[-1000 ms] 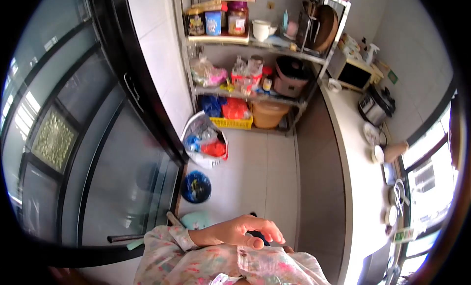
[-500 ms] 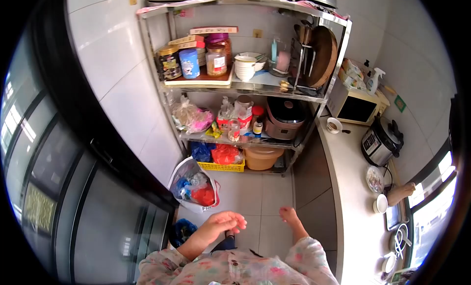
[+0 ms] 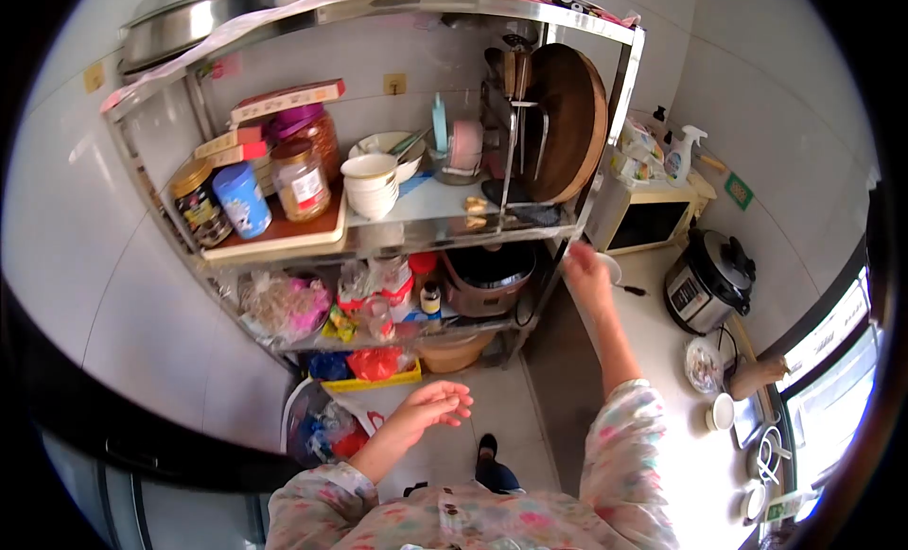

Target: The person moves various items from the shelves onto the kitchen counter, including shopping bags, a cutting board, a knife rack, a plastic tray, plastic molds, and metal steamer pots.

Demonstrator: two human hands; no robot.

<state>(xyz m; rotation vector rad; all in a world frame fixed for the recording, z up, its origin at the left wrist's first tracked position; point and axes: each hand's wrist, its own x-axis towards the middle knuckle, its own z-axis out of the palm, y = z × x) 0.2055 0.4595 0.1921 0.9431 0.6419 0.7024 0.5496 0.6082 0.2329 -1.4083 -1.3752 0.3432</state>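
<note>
My left hand [image 3: 427, 416] hovers over the floor in front of the shelf rack, its fingers stretched out and nothing in it. My right hand [image 3: 590, 278] reaches forward to the rack's right post, beside a small white bowl [image 3: 611, 267] on the counter. Motion blurs its fingers, so a grip cannot be made out, and it partly covers the bowl. A dark-handled utensil [image 3: 632, 290] lies just right of the bowl. Left of this hand, on the middle shelf, is a rice cooker [image 3: 487, 278].
A metal rack [image 3: 378, 240] holds stacked white bowls [image 3: 370, 185], jars and a round wooden board [image 3: 570, 124]. Along the right, the counter [image 3: 653, 408] carries a microwave [image 3: 648, 214], a pressure cooker [image 3: 709, 280] and a plate [image 3: 703, 366]. A bag of rubbish [image 3: 326, 427] stands on the floor.
My right hand has stretched forward and up from above the floor to the small bowl by the rack. The rack looks closer. My left hand stays nearly in place.
</note>
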